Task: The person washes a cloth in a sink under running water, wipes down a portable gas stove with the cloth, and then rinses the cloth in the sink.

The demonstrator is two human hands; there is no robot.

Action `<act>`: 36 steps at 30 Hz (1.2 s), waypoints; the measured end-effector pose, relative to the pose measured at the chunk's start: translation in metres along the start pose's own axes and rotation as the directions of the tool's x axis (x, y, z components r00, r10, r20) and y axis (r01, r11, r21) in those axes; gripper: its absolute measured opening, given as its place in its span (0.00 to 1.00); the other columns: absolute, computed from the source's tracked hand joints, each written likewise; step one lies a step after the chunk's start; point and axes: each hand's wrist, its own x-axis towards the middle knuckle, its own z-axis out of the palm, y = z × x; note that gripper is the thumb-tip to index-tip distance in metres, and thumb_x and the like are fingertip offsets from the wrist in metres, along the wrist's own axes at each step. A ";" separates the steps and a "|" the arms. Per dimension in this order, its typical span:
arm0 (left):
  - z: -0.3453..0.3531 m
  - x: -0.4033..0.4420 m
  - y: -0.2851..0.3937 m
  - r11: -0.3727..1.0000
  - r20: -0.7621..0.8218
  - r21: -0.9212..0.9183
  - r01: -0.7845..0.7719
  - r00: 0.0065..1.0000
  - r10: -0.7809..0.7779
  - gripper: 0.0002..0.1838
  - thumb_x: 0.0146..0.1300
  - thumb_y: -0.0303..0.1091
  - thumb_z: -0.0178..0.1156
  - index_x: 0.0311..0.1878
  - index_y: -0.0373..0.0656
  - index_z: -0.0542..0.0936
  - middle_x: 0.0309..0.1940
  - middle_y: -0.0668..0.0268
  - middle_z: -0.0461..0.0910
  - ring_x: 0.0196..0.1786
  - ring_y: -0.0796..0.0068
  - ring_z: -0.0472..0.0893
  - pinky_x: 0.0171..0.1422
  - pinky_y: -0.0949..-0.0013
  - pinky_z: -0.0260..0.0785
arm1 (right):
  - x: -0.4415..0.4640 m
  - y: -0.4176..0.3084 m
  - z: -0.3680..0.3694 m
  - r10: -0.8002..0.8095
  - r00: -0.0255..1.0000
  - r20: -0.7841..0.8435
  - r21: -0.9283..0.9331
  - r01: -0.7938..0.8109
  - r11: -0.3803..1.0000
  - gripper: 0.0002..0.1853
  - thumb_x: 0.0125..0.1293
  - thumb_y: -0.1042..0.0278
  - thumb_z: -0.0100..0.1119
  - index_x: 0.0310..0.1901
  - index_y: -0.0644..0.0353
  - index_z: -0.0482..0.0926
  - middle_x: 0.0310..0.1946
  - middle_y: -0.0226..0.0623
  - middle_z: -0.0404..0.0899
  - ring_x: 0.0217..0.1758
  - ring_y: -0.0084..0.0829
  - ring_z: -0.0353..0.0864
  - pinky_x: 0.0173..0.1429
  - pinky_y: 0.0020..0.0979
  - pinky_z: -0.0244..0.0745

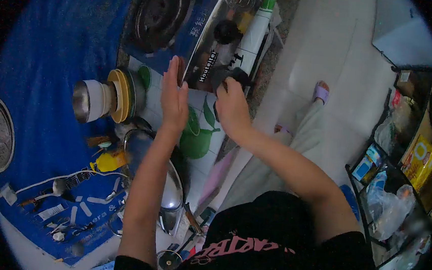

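Black cloth-like material (221, 76) was apparently pinched by the right hand (232, 108) at the gas stove's front panel (209, 56); the left hand (174, 101) was held flat, fingers straightened. Handling at the panel seemed under way; a steady pinch was needed.

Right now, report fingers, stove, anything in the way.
Left fingers straight, beside stove. Right fingers curled on dark item at stove's front panel. Stacked dishware left, apparently blocking neither.
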 end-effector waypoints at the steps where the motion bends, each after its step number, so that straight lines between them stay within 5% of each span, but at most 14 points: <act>1: 0.001 -0.001 0.000 1.000 -0.009 0.004 0.002 1.000 -0.002 0.29 0.64 0.32 0.41 0.68 0.35 0.53 0.68 0.53 0.56 0.71 0.55 0.55 0.74 0.54 0.36 | 0.008 -0.005 -0.007 0.000 1.000 -0.003 0.001 0.000 1.000 0.16 0.54 0.79 0.51 0.46 0.72 0.70 0.50 0.59 0.66 0.52 0.57 0.67 0.54 0.46 0.66; 3: 0.001 -0.003 -0.001 1.000 -0.013 0.010 0.007 1.000 -0.007 0.29 0.64 0.32 0.41 0.68 0.35 0.53 0.68 0.53 0.56 0.71 0.55 0.55 0.74 0.54 0.37 | 0.034 -0.014 -0.028 0.302 0.946 -0.118 0.280 -0.260 0.924 0.16 0.53 0.79 0.51 0.46 0.72 0.69 0.50 0.58 0.66 0.52 0.56 0.67 0.55 0.44 0.66; 4: 0.001 -0.003 -0.001 1.000 -0.012 0.030 0.003 1.000 -0.002 0.29 0.64 0.32 0.41 0.68 0.35 0.53 0.68 0.53 0.56 0.71 0.54 0.55 0.74 0.54 0.37 | 0.045 -0.003 -0.031 -0.107 0.960 -0.260 -0.168 0.065 0.984 0.16 0.55 0.78 0.51 0.47 0.72 0.69 0.51 0.58 0.66 0.52 0.56 0.67 0.56 0.43 0.66; 9: 0.000 -0.001 -0.001 0.993 0.005 0.115 0.027 1.000 -0.028 0.29 0.64 0.32 0.41 0.68 0.35 0.52 0.68 0.52 0.56 0.71 0.54 0.55 0.73 0.54 0.38 | 0.017 0.002 -0.004 -0.074 0.985 -0.156 -0.085 0.061 0.995 0.16 0.56 0.79 0.51 0.48 0.72 0.68 0.51 0.59 0.65 0.51 0.55 0.68 0.55 0.42 0.67; 11: 0.000 -0.003 0.000 0.996 0.001 0.089 -0.009 1.000 0.009 0.29 0.64 0.31 0.42 0.68 0.34 0.52 0.68 0.52 0.56 0.71 0.53 0.55 0.73 0.54 0.37 | 0.018 0.000 0.001 0.276 0.960 -0.033 0.529 -0.218 0.820 0.14 0.55 0.78 0.48 0.45 0.72 0.71 0.51 0.60 0.67 0.52 0.55 0.68 0.60 0.44 0.66; 12: 0.002 -0.002 0.000 0.996 0.007 0.088 -0.010 1.000 0.009 0.29 0.64 0.31 0.42 0.68 0.34 0.52 0.68 0.52 0.56 0.71 0.53 0.55 0.73 0.54 0.37 | 0.020 0.005 -0.002 0.283 0.959 -0.033 0.530 -0.223 0.818 0.14 0.55 0.78 0.48 0.45 0.72 0.71 0.51 0.60 0.67 0.52 0.55 0.68 0.60 0.44 0.66; 14: 0.002 -0.002 0.002 0.999 -0.016 0.041 -0.005 1.000 0.005 0.29 0.64 0.30 0.41 0.69 0.34 0.52 0.68 0.52 0.57 0.71 0.53 0.55 0.73 0.53 0.38 | 0.033 -0.008 -0.028 -0.017 0.974 -0.226 -0.029 0.011 1.000 0.14 0.58 0.77 0.45 0.45 0.74 0.71 0.51 0.60 0.67 0.53 0.55 0.68 0.60 0.44 0.65; 17: 0.002 0.000 0.000 0.994 -0.003 0.105 -0.008 1.000 0.008 0.29 0.64 0.30 0.41 0.69 0.35 0.52 0.67 0.52 0.57 0.71 0.54 0.55 0.73 0.53 0.37 | 0.014 -0.007 -0.012 0.167 0.985 -0.041 0.214 -0.155 0.965 0.19 0.52 0.83 0.50 0.49 0.70 0.68 0.51 0.56 0.65 0.52 0.54 0.68 0.50 0.43 0.71; 23: 0.005 -0.001 0.001 1.000 -0.014 -0.031 -0.002 1.000 0.001 0.30 0.64 0.30 0.41 0.69 0.35 0.50 0.68 0.52 0.57 0.71 0.56 0.55 0.74 0.54 0.34 | 0.032 -0.003 -0.024 -0.009 0.972 -0.236 -0.014 0.006 1.000 0.18 0.53 0.84 0.48 0.48 0.71 0.68 0.51 0.57 0.65 0.52 0.56 0.68 0.53 0.42 0.69; 27: 0.004 -0.001 0.000 0.999 -0.003 0.028 0.024 1.000 -0.024 0.30 0.64 0.31 0.41 0.69 0.34 0.50 0.68 0.52 0.57 0.71 0.57 0.55 0.74 0.54 0.34 | 0.020 -0.001 -0.018 -0.029 0.988 -0.149 0.008 0.031 1.000 0.19 0.53 0.84 0.49 0.49 0.72 0.67 0.51 0.57 0.65 0.52 0.56 0.68 0.54 0.42 0.68; 29: 0.006 -0.003 -0.001 1.000 -0.019 -0.006 0.024 1.000 -0.024 0.30 0.65 0.33 0.41 0.69 0.34 0.50 0.68 0.52 0.57 0.71 0.56 0.55 0.74 0.54 0.34 | 0.038 0.000 -0.025 0.223 0.959 -0.176 0.348 -0.151 0.925 0.20 0.53 0.84 0.48 0.50 0.73 0.67 0.51 0.57 0.65 0.52 0.56 0.68 0.55 0.42 0.67; 30: 0.005 -0.004 0.000 1.000 -0.019 -0.004 0.024 1.000 -0.024 0.30 0.65 0.33 0.41 0.69 0.34 0.50 0.68 0.52 0.57 0.71 0.56 0.55 0.74 0.54 0.34 | 0.033 0.000 -0.021 0.223 0.959 -0.175 0.350 -0.151 0.925 0.20 0.53 0.84 0.48 0.50 0.73 0.67 0.51 0.57 0.65 0.52 0.56 0.68 0.55 0.42 0.67; 32: 0.002 -0.002 0.002 1.000 0.004 0.005 0.010 1.000 -0.010 0.31 0.65 0.33 0.41 0.69 0.34 0.50 0.68 0.53 0.56 0.71 0.56 0.55 0.74 0.55 0.34 | 0.024 -0.002 -0.013 0.001 0.972 -0.235 -0.035 -0.009 0.999 0.20 0.54 0.84 0.47 0.51 0.73 0.66 0.51 0.58 0.65 0.52 0.55 0.68 0.55 0.41 0.67; 36: 0.002 -0.003 0.005 0.998 0.008 0.056 -0.009 1.000 0.009 0.31 0.65 0.33 0.41 0.69 0.34 0.50 0.68 0.53 0.56 0.71 0.56 0.55 0.74 0.55 0.35 | 0.024 0.004 -0.021 -0.088 0.978 -0.187 0.025 0.094 0.995 0.18 0.56 0.83 0.48 0.51 0.73 0.66 0.50 0.58 0.66 0.51 0.56 0.69 0.54 0.41 0.68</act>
